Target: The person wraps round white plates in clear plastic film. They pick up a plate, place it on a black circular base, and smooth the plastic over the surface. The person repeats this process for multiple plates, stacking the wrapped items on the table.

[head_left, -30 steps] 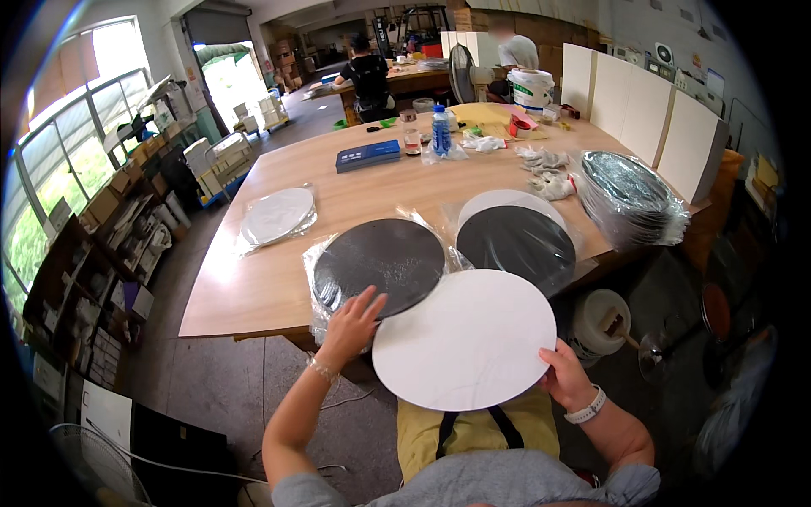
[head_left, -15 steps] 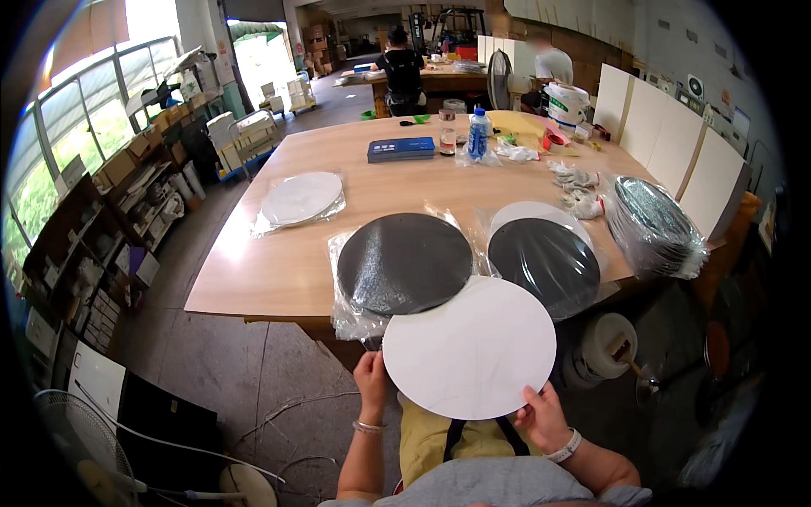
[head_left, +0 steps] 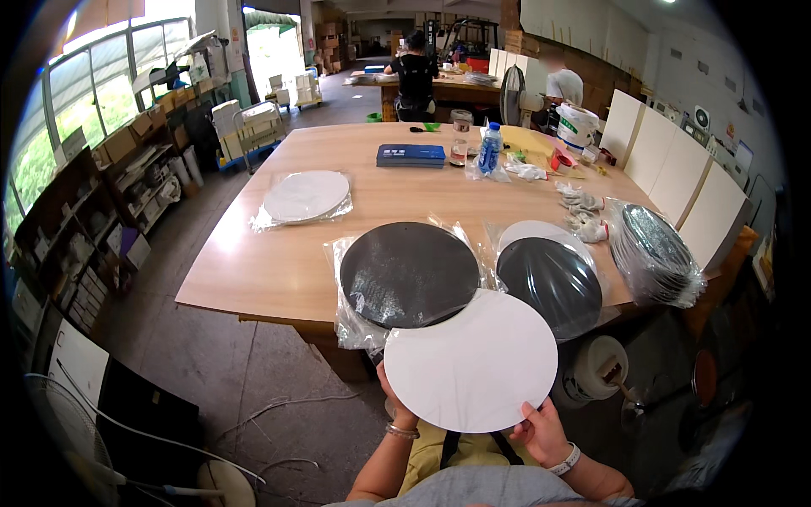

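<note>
Between my two hands, over the table's near edge, is a white round board (head_left: 470, 363). My left hand (head_left: 399, 399) grips its left rim, with the fingers partly hidden underneath. At the lower right rim, my right hand (head_left: 541, 431) pinches it, thumb on top. Just beyond, a dark grey round board (head_left: 409, 275) lies on clear plastic wrap, its lower right edge covered by the white board. To the right rests another dark round board (head_left: 549, 286) under shiny clear film, with a pale disc (head_left: 536, 230) partly showing behind it.
The wooden table (head_left: 253, 262) also bears a wrapped white disc (head_left: 306, 196), a blue box (head_left: 410, 155), a water bottle (head_left: 490, 148), work gloves (head_left: 583, 211) and a stack of wrapped discs (head_left: 652, 249). A bucket with a brush (head_left: 601, 367) stands below right. Two people are farther back.
The white board has shifted slightly nearer to me, and more of the dark board's lower edge shows. My left hand has slid farther under the rim. My view has also shifted slightly.
</note>
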{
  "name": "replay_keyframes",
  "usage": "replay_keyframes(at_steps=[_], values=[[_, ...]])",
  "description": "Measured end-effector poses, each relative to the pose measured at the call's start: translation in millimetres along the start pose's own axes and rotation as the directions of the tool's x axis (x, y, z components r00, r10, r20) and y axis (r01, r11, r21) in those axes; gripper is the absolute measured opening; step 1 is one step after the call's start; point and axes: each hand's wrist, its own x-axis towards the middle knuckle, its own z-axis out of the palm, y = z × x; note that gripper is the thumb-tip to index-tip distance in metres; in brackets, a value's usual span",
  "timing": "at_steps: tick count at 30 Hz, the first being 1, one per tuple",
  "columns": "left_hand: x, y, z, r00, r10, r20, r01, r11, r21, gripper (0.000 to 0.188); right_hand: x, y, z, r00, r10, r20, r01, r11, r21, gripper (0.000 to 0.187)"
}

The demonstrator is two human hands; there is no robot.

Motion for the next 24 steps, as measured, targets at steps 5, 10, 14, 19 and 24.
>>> replay_keyframes(at_steps=[5, 10, 14, 19, 24], values=[[-14, -83, -34, 0.995, -0.075, 0.058, 0.064, 0.984, 0.166, 0.024, 7, 0, 6, 1.0, 0.012, 0.022, -0.011, 0.999, -0.051, 0.02], [-3, -12, -9, 0.99, -0.118, 0.083, 0.105, 0.984, 0.145, 0.024, 3, -13, -4, 0.999, 0.039, -0.008, -0.038, 0.999, 0.038, 0.019], [-28, -45, -7, 0.991, -0.129, 0.017, 0.128, 0.989, 0.07, 0.025, 6, -11, 3, 0.998, 0.051, 0.02, -0.051, 0.998, -0.022, 0.021], [-42, -84, 0, 0.975, -0.215, 0.051, 0.205, 0.966, 0.159, 0.025, 7, -11, 0, 0.999, 0.048, 0.02, -0.047, 0.997, -0.067, 0.022], [-33, -80, 3, 0.963, -0.259, 0.067, 0.244, 0.953, 0.177, 0.025, 6, -10, 0, 0.998, 0.061, 0.015, -0.06, 0.996, -0.063, 0.025]])
